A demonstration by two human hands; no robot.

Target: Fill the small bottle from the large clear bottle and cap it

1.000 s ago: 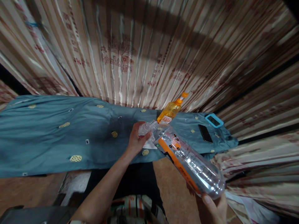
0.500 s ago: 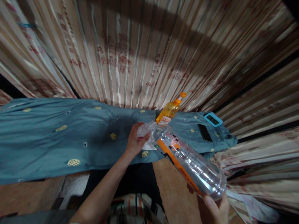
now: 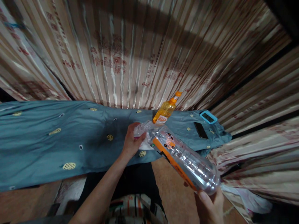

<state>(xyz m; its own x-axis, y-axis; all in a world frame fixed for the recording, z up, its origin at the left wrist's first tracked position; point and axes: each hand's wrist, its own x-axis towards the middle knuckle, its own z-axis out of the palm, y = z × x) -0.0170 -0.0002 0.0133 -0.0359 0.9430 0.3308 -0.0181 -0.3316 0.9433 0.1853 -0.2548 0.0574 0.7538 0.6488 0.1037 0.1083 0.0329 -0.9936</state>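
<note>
A large clear plastic bottle (image 3: 187, 160) with an orange label lies tilted in the air, its neck toward the left and its base lower right. My right hand (image 3: 210, 203) is closed around the base end. In my left hand (image 3: 130, 143) is a small clear plastic bottle (image 3: 143, 127), gripped between thumb and fingers. The necks of the two bottles meet or overlap; whether they touch I cannot tell. Something white (image 3: 146, 145) shows below them, partly hidden. Just beyond stands an amber pump bottle (image 3: 164, 111) with an orange top.
A blue-green patterned cloth (image 3: 88, 133) covers the long surface in front of me. Toward its right end lie a black phone (image 3: 201, 130) and a blue-framed device (image 3: 208, 117). Pleated curtains (image 3: 130, 59) hang behind and to the right.
The view has shifted slightly, so most things sit a little farther left. Both hands keep their hold on the bottles, with little change between them.
</note>
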